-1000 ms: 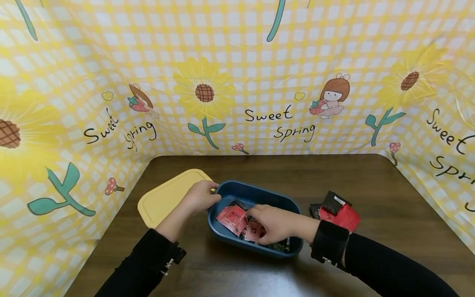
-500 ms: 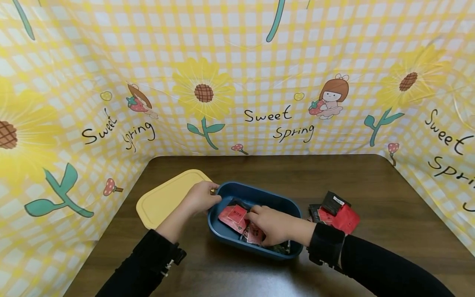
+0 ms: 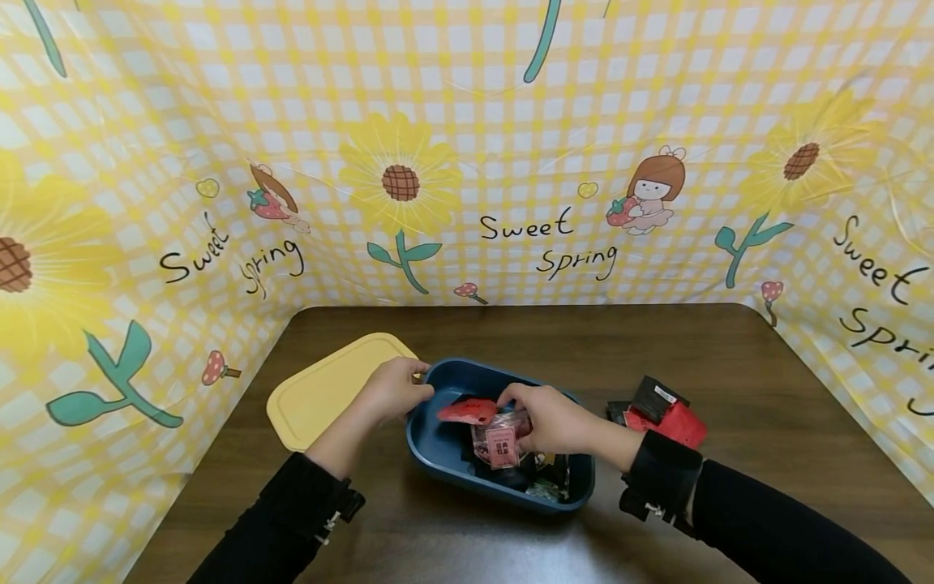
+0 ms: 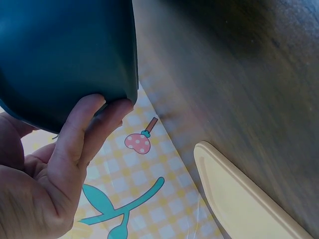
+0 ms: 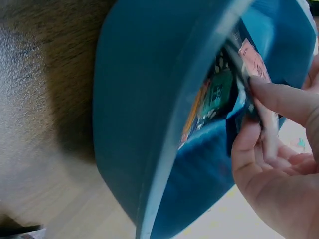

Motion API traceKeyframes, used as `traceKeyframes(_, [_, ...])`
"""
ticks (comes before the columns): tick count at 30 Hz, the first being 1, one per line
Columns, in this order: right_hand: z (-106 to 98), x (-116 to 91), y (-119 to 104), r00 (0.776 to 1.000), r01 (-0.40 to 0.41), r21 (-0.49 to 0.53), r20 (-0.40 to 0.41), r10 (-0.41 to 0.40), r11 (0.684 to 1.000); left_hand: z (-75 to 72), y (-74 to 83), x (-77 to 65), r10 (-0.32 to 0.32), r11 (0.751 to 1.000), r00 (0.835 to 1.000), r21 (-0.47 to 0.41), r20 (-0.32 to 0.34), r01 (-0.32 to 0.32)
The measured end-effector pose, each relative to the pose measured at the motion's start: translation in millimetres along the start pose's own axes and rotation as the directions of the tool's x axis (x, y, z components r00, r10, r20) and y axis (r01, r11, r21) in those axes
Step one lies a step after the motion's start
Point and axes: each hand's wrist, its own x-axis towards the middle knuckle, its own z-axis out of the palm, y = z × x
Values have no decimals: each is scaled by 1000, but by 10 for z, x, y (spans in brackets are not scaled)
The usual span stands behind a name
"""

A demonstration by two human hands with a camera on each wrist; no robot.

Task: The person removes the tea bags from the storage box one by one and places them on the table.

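Observation:
My left hand (image 3: pixel 394 391) grips the left end of a dark blue plastic box (image 3: pixel 456 377); in the left wrist view its fingers press the box's outer wall (image 4: pixel 70 55). Over the box's inside, my right hand (image 3: pixel 554 418) pinches a small bunch of sachets. A pink-labelled sachet (image 3: pixel 502 446) shows at the front of the bunch, and a red sachet (image 3: pixel 470 411) sticks out to its left. Below lie more packets, among them one with a green label (image 5: pixel 218 94). How many sachets the right hand holds is hidden.
A flat yellow lid (image 3: pixel 328 397) lies left of the box, behind the left forearm. Right of the box is a small pile with a black packet (image 3: pixel 657 396) and a red packet (image 3: pixel 682 426). A checked, flower-printed cloth (image 3: pixel 503 146) surrounds the brown table (image 3: pixel 525 332).
My right hand has gathered sachets from the box's bottom and raised them slightly, turning the pink and red ones and uncovering dark packets beneath. The left hand keeps its grip.

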Motion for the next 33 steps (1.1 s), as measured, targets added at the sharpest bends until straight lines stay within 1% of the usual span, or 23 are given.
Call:
traceKeyframes(2, [-29, -6, 34, 1000, 7, 45, -3, -7, 999, 1, -3, 2, 0, 1000, 1000, 1, 0, 0])
traceKeyframes(8, [-108, -56, 123, 998, 52, 114, -42, -48, 992, 0, -9, 9, 4, 1000, 1000, 5, 5, -4])
traceKeyframes(12, [-162, -105, 182, 996, 25, 146, -86, -13, 989, 2, -14, 22, 4, 1000, 1000, 4, 11, -4])
traceKeyframes(17, [-235, -173, 229, 989, -35, 183, -135, 60, 983, 3, -17, 27, 1, 1000, 1000, 5, 9, -1])
traceKeyframes(23, [-356, -267, 280, 981, -72, 227, -160, 110, 971, 13, -5, 29, -15, 1000, 1000, 3, 2, 15])
traceKeyframes(25, [-412, -308, 310, 975, -99, 272, -163, 148, 957, 17, -5, 26, -18, 1000, 1000, 5, 3, 18])
traceKeyframes(27, [-483, -362, 349, 965, -129, 327, -176, 194, 936, 24, -5, 23, -20, 1000, 1000, 7, 1, 20])
traceKeyframes(29, [-568, -428, 401, 949, -159, 395, -192, 251, 905, 24, -5, 18, -16, 1000, 1000, 6, -3, 16])
traceKeyframes(31, [-657, -504, 469, 927, -190, 446, -212, 310, 874, 23, -8, 17, -13, 1000, 1000, 6, -3, 13])
traceKeyframes(33, [-737, -588, 558, 906, -214, 472, -232, 355, 855, 23, -9, 19, -18, 1000, 1000, -1, -4, 18])
